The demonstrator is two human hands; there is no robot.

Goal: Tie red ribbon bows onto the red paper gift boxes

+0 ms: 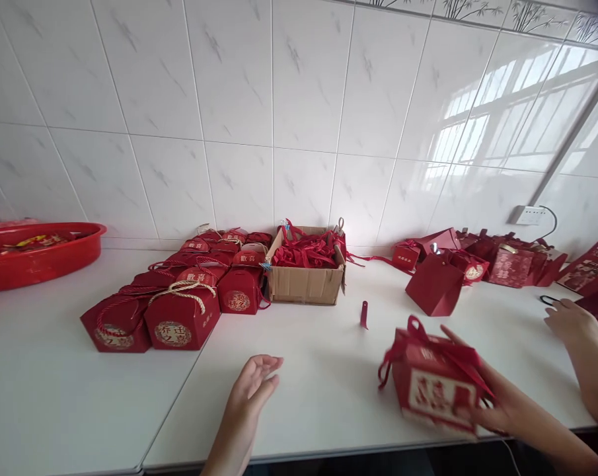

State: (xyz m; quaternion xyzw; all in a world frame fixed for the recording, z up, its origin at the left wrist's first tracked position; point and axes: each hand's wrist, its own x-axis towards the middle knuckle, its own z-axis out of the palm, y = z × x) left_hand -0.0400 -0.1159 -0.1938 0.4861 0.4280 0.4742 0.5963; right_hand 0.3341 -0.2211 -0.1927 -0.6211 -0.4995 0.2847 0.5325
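Observation:
My right hand (499, 403) grips the right side of a red gift box (440, 390) with a ribbon bow on top and pale lettering on its front. The box is slightly blurred, near the table's front edge. My left hand (249, 396) holds nothing; its fingers are loosely curved, with the thumb apart from them, over the white table (323, 390). A short red strip (364, 315) lies on the table between the hands. Behind it stands a cardboard box (306, 284) full of red ribbons (306, 251).
Several red gift boxes with cord handles (182, 324) stand in rows at left. Beyond them is a red basin (80, 254) of wrapped items. At right are a plain red box (435, 284) and several red bags (511, 264). Another person's hand (573, 324) rests nearby. A tiled wall backs the table.

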